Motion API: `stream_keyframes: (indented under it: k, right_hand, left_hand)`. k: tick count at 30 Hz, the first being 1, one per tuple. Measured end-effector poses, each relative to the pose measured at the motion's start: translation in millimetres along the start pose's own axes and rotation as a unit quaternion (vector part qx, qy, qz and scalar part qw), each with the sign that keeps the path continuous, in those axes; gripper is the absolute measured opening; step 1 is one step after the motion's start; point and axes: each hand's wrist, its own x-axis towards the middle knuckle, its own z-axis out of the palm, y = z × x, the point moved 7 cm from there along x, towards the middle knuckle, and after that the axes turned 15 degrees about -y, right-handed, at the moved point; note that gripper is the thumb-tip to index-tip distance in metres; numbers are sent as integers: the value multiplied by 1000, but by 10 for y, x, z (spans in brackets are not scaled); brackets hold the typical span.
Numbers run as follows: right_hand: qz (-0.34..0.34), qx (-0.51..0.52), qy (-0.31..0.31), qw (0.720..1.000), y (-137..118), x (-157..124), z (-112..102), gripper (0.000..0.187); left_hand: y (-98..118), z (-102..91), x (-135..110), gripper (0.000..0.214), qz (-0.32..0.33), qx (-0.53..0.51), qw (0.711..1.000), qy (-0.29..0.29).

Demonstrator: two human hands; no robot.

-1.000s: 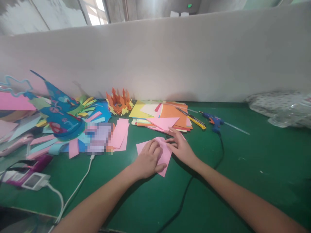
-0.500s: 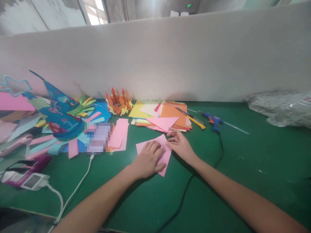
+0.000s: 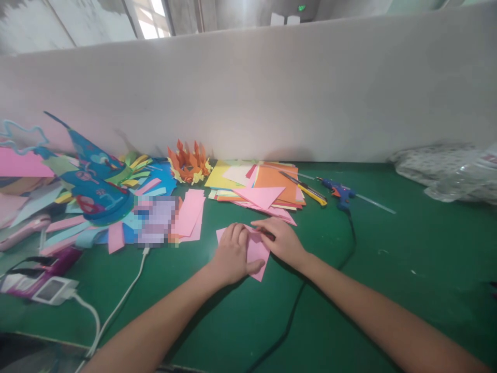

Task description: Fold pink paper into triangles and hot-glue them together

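Observation:
A square of pink paper [image 3: 258, 254] lies turned at an angle on the green table, partly covered by both hands. My left hand [image 3: 232, 255] rests on its left part, fingers laid on the sheet and thumb spread toward the near corner. At the far right edge, my right hand [image 3: 281, 239] has its fingers curled and pinches the paper, which appears bent over there. The exact fold is hidden behind the fingers. Just beyond, a folded pink triangle [image 3: 262, 197] lies on a stack of coloured paper [image 3: 229, 197].
A yellow utility knife [image 3: 312, 193] and a blue glue gun [image 3: 337, 190] lie at the back right; the gun's cord crosses the table. Left are pink strips [image 3: 189, 215], an orange paper crown [image 3: 190, 166], blue cone hats [image 3: 101, 199] and a white-cabled device [image 3: 54, 290].
My right hand has shifted left onto the paper, and the far right corner is now bent inward under its fingers. My left hand stays on the sheet, its fingers drawn slightly closer together.

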Motion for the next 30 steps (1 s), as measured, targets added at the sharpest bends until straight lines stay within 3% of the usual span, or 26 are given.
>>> stream_keyframes:
  k: [3, 7, 21, 30]
  right_hand:
    - [-60, -50, -17, 997, -84, -14, 31, 22]
    - [-91, -72, -35, 993, -115, -31, 68, 18]
    - [-146, -113, -100, 978, -183, -49, 137, 22]
    - [-175, -113, -128, 970, -237, -73, 146, 27]
  left_hand:
    - [-93, 15, -20, 76, -68, -9, 998, 15]
    - [-143, 67, -22, 90, -97, -3, 995, -14]
    - [-120, 32, -11, 90, -85, 3, 995, -47]
    - [-93, -25, -16, 76, -70, -15, 997, -15]
